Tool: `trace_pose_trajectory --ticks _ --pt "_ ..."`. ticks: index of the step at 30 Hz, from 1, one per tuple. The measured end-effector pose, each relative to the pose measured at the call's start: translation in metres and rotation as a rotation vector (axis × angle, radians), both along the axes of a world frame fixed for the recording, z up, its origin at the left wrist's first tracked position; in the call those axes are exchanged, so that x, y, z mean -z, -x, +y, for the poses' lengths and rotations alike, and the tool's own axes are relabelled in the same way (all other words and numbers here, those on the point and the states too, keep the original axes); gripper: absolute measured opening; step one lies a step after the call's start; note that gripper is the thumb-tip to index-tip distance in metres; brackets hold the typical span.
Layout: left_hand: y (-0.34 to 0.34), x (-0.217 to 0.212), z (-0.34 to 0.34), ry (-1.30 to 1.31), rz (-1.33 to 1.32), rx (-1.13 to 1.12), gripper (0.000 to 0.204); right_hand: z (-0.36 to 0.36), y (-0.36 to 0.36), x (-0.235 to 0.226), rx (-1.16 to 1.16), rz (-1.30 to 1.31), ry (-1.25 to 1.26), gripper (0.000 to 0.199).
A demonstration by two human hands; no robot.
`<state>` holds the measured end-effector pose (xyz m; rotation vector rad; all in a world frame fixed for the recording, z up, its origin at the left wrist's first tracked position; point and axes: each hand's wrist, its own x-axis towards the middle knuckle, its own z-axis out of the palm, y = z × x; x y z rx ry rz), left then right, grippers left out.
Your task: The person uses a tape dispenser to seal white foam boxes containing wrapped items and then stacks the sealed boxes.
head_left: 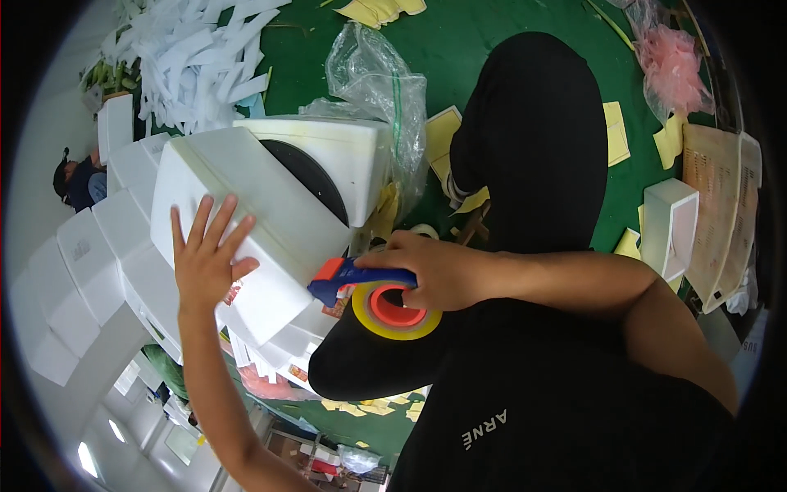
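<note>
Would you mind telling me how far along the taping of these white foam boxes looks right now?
Done: a row of closed white foam boxes sits stacked at the left. In hand: the left hand presses flat on the white foam box, while the right hand holds the tape dispenser with its yellowish roll against the box's edge. Left: no tape strip is visible on this box yet.

This looks like a packing workshop. A green tabletop (467, 41) is littered with yellow paper slips (616, 131), a heap of white paper strips (197, 49) and crumpled clear plastic bags (373, 78). White foam boxes (90, 262) stand stacked in a row along the left, with another white foam box (668, 225) at the right beside printed sheets (721, 213). A blue-handled tape dispenser with a yellow roll (385, 303) is in use against a white foam carton (262, 221).
</note>
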<state>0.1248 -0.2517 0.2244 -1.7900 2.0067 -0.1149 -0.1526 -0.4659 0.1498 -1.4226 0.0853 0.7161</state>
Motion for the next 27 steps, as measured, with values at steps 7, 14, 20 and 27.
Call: trace_pose_trajectory --ticks 7,14,20,27 --pt "-0.034 0.019 -0.009 0.130 0.200 -0.403 0.060 0.005 0.022 0.000 0.165 -0.024 0.015 0.070" --pt "-0.074 0.029 0.142 0.286 -0.101 -1.538 0.062 0.006 0.046 -0.004 0.146 0.002 0.004 0.070" --pt "0.089 0.048 0.133 0.425 0.311 -0.787 0.077 0.002 0.056 -0.013 0.076 0.038 -0.030 0.070" --pt "0.098 0.041 0.084 0.378 0.266 -1.040 0.073 -0.011 0.061 -0.015 0.253 0.031 0.002 0.071"
